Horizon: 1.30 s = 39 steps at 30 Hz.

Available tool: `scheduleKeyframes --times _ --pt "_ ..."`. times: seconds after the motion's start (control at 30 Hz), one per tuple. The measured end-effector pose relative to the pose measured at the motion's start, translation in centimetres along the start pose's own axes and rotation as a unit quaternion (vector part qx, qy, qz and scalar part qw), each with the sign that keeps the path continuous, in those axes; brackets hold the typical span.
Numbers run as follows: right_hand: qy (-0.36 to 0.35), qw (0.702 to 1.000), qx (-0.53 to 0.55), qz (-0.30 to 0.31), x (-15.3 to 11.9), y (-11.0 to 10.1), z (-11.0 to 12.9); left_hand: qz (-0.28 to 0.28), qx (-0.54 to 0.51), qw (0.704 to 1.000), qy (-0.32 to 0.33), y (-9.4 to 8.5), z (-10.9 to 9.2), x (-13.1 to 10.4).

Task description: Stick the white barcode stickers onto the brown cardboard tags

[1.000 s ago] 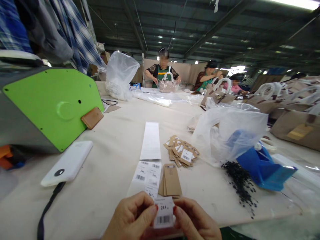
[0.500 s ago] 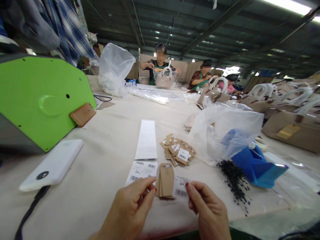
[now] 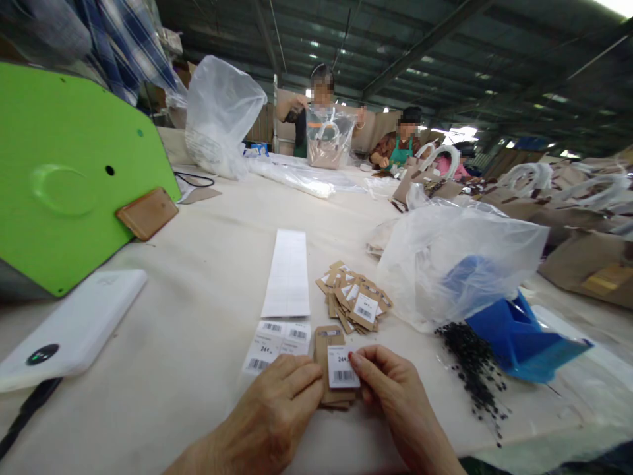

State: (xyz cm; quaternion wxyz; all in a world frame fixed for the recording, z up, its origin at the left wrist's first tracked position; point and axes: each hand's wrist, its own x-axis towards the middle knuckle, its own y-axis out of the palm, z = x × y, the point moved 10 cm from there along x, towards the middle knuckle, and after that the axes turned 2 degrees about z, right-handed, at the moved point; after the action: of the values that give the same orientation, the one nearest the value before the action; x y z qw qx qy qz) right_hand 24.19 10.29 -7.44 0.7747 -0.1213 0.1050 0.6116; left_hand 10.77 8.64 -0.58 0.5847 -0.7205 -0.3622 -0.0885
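Note:
My right hand (image 3: pixel 393 389) pinches the right edge of a white barcode price sticker (image 3: pixel 343 367). The sticker lies over the upper tag of a small stack of brown cardboard hang tags (image 3: pixel 338 397); whether it is fully pressed down I cannot tell. My left hand (image 3: pixel 279 402) has its fingers bent together against the stack's left edge, holding it. Just beyond that hand lies a sheet of printed price stickers (image 3: pixel 264 340), joined to a blank white strip (image 3: pixel 285 274). A loose heap of hang tags (image 3: pixel 353 297), some bearing stickers, sits behind the stack.
Black fasteners (image 3: pixel 472 369) spill beside a blue scoop (image 3: pixel 527 336) and a clear plastic bag (image 3: pixel 455 257) at right. On the left are a white power bank (image 3: pixel 79 323), a phone (image 3: pixel 148 213) and a green machine (image 3: pixel 74 171). Handbags (image 3: pixel 588 264) and co-workers (image 3: pixel 324 125) are farther back.
My right hand has brought the sticker left onto the hang tag. My left hand has moved against the stack. A co-worker across the table has raised a plastic bag around a handbag.

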Motion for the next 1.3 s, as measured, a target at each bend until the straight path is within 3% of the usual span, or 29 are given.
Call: scheduleKeyframes --times 0.43,0.83,1.3 --pt "-0.003 0.999 -0.051 0.009 0.8 0.3 -1.2 -0.045 0.007 0.999 0.002 0.2 0.5 -0.3" --pt "-0.022 0.997 -0.077 -0.005 0.8 0.3 -0.4 -0.092 0.045 0.994 0.026 -0.1 0.2 -0.7" --pt "-0.036 0.992 -0.124 -0.012 0.9 0.3 0.1 -0.090 0.036 0.995 0.020 -0.2 0.1 -0.6"
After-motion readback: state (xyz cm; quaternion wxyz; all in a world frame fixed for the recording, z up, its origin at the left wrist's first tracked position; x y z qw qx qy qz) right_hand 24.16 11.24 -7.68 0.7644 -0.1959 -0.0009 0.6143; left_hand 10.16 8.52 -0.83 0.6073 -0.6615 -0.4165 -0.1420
